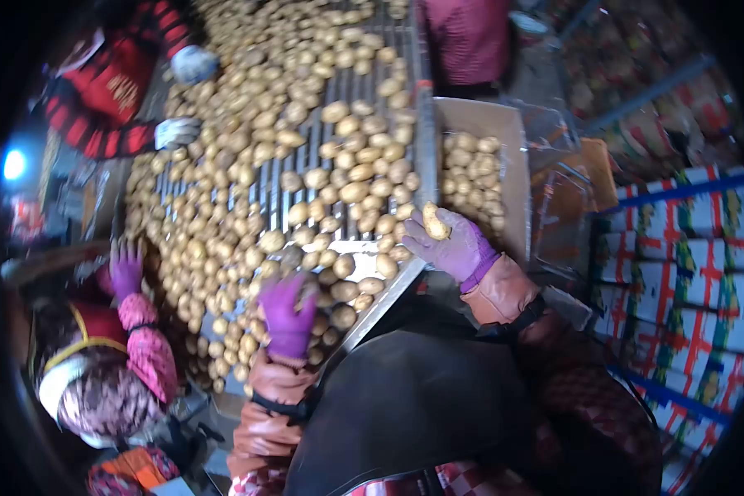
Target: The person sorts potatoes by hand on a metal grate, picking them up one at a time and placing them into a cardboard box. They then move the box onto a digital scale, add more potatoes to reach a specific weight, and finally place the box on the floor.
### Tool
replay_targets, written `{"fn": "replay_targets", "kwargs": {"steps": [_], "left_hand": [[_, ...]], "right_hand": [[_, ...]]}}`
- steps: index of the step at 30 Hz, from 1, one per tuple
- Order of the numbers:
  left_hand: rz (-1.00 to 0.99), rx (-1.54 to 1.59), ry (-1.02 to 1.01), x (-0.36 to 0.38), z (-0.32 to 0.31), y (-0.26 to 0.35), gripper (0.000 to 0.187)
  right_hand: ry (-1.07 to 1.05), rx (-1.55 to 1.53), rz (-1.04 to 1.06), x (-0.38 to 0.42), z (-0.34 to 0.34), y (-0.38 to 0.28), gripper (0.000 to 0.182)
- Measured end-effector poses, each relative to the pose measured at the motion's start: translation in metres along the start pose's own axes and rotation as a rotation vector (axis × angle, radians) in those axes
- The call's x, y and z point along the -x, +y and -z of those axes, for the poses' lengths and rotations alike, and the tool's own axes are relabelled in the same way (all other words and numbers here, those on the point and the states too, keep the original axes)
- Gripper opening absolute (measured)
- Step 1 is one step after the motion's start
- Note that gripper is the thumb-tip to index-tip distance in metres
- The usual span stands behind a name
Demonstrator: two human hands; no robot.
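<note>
Watch the purple-gloved right hand: a knobbly pale-yellow potato sits between thumb and half-spread fingers beside the brown cardboard box. So loose a hold could drop it! Purple-gloved left hand among round tan potatoes, grip unclear; crowding could spill some over the grey metal edge.
</note>
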State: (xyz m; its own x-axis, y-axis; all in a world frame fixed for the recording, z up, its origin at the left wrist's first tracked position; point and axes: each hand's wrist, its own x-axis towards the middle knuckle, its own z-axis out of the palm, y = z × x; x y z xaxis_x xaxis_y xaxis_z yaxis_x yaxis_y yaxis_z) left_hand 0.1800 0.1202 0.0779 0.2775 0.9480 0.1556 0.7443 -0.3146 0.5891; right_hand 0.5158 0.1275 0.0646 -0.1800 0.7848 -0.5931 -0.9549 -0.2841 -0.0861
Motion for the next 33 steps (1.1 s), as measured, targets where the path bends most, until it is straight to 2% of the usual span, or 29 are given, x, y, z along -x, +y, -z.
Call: {"fn": "replay_targets", "kwargs": {"steps": [1,2,3,4,6,8,10,11,13,14,15,16,17,19,21,22,25,26,33], "left_hand": [[-0.090,0.109,0.022,-0.016,0.003,0.032,0.040],[-0.123,0.122,-0.030,-0.021,-0.002,0.042,0.047],[-0.262,0.119,0.014,-0.033,-0.005,0.060,0.055],[-0.234,0.044,0.010,-0.044,-0.002,0.084,0.060],[-0.175,0.060,0.048,-0.044,-0.019,0.069,0.066],[-0.126,0.215,0.004,-0.037,-0.018,0.044,0.064],[-0.046,0.526,-0.101,-0.021,-0.001,0.025,0.062],[0.170,0.808,-0.190,-0.012,0.017,0.031,0.063],[0.278,0.941,-0.110,0.006,0.024,0.018,0.062],[0.427,1.070,-0.026,0.017,0.027,0.019,0.061],[0.434,1.066,0.066,0.023,0.030,0.015,0.060],[0.439,1.058,0.157,0.029,0.036,0.014,0.058],[0.485,1.105,0.233,0.038,0.041,0.016,0.057],[0.522,0.840,0.283,0.047,0.045,0.021,0.056],[0.285,0.416,0.281,0.058,0.037,0.009,0.056],[0.252,0.283,0.329,0.056,0.037,0.014,0.050],[0.253,0.086,0.421,0.060,0.039,0.022,0.041],[0.242,0.067,0.472,0.061,0.036,0.021,0.034],[0.392,0.150,0.410,0.075,0.028,0.028,0.026]], "right_hand": [[-0.002,0.008,-0.045,-0.006,-0.011,0.017,0.031],[0.010,0.007,-0.084,-0.015,-0.019,0.036,0.029],[-0.037,0.046,-0.180,-0.021,-0.025,0.050,0.032],[-0.198,0.267,-0.249,-0.034,-0.015,0.063,0.040],[-0.328,1.622,0.073,-0.001,-0.062,0.084,0.059],[-0.479,1.459,0.038,-0.017,-0.052,0.108,0.060],[-0.424,0.854,-0.409,-0.025,-0.052,0.115,0.050],[-0.243,0.410,-0.675,-0.025,-0.057,0.121,0.046],[-0.319,0.593,-0.639,-0.029,-0.062,0.140,0.045],[-0.279,0.491,-0.687,-0.030,-0.066,0.145,0.046],[-0.234,0.388,-0.732,-0.032,-0.070,0.151,0.047],[-0.191,0.370,-0.750,-0.040,-0.071,0.156,0.040],[-0.217,0.383,-0.723,-0.043,-0.068,0.159,0.038],[-0.183,0.413,-0.737,-0.050,-0.065,0.167,0.036],[-0.278,0.472,-0.776,-0.053,-0.063,0.173,0.034],[-0.323,0.499,-0.793,-0.054,-0.062,0.176,0.033],[-0.194,0.543,-0.788,-0.055,-0.058,0.182,0.030],[-0.192,0.551,-0.792,-0.054,-0.058,0.184,0.029],[-0.175,0.682,-0.775,-0.048,-0.045,0.189,0.031]]}}
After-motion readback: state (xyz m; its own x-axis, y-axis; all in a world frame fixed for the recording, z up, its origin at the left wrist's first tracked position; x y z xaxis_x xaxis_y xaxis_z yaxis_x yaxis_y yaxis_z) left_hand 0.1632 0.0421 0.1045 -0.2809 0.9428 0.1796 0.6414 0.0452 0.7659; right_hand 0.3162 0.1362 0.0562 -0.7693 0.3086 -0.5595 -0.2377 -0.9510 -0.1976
